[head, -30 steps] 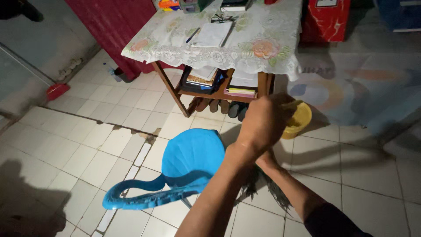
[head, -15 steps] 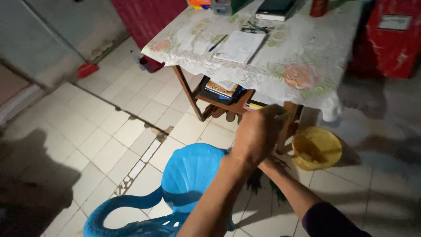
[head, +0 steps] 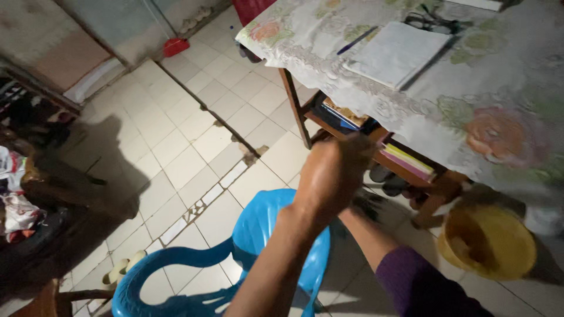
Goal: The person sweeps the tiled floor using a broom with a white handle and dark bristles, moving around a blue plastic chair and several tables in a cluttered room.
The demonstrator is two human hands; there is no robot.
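**Both hands bunched low over the blue chair, beside the table**

I see my left hand (head: 332, 176) raised in front of the camera, curled into a fist, back of the hand toward me. The light is poor and the fingers are turned away, so I cannot tell what, if anything, it grips. My right hand (head: 367, 204) sits lower and behind it, mostly hidden by the left forearm; something dark and bristly shows just at it, perhaps a broom head, but I cannot tell whether the hand is closed on it. A purple sleeve (head: 420, 287) covers my right upper arm.

Directly under both arms stands a blue plastic chair (head: 258, 235), its seat below my left wrist and its curved armrest running toward the lower left of the view.

Just beyond my hands is a wooden table (head: 296, 108) draped with a floral lace tablecloth (head: 493, 126). On the cloth lie an open notebook (head: 396, 53), a pen (head: 356, 40) beside it, and eyeglasses (head: 435, 23) near the top edge. Books (head: 405, 161) are stacked on the shelf under the tabletop, with shoes on the floor beneath. A yellow plastic basin (head: 487, 242) rests on the tiled floor (head: 176, 147) to my right, near the table leg. A red dustpan (head: 175, 46) lies far off by the wall.
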